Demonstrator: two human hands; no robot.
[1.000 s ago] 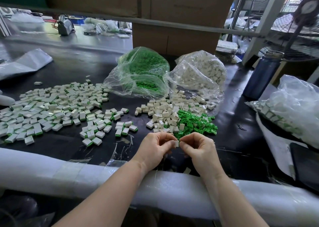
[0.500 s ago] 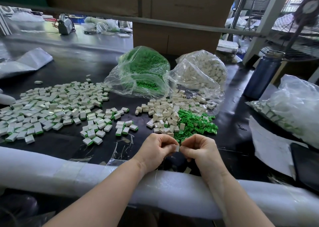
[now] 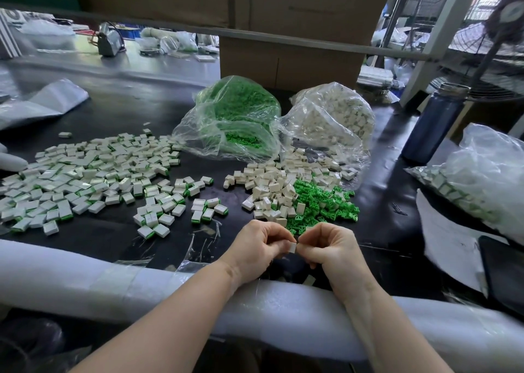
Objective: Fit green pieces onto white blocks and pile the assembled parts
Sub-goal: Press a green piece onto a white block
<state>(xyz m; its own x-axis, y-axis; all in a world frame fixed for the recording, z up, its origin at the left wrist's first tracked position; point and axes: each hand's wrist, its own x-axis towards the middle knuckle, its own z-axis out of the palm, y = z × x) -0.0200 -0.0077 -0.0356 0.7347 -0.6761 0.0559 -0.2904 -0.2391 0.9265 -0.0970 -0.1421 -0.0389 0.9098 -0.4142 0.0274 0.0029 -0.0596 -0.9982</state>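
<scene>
My left hand (image 3: 259, 245) and my right hand (image 3: 330, 248) meet just above the near table edge and pinch one small white block (image 3: 292, 248) between their fingertips. Any green piece on it is hidden by my fingers. Just beyond my hands lie a heap of loose white blocks (image 3: 272, 185) and a heap of loose green pieces (image 3: 320, 205). A wide spread of assembled white-and-green parts (image 3: 85, 180) covers the table's left half.
A clear bag of green pieces (image 3: 235, 117) and a clear bag of white blocks (image 3: 334, 117) stand behind the heaps. A blue bottle (image 3: 433, 123) stands at the right, with another plastic bag of parts (image 3: 482, 180) nearby. A white foam roll (image 3: 113, 282) pads the near edge.
Both hands have dropped slightly toward the near edge while still working the same white block between the fingertips. Nothing on the table has moved.
</scene>
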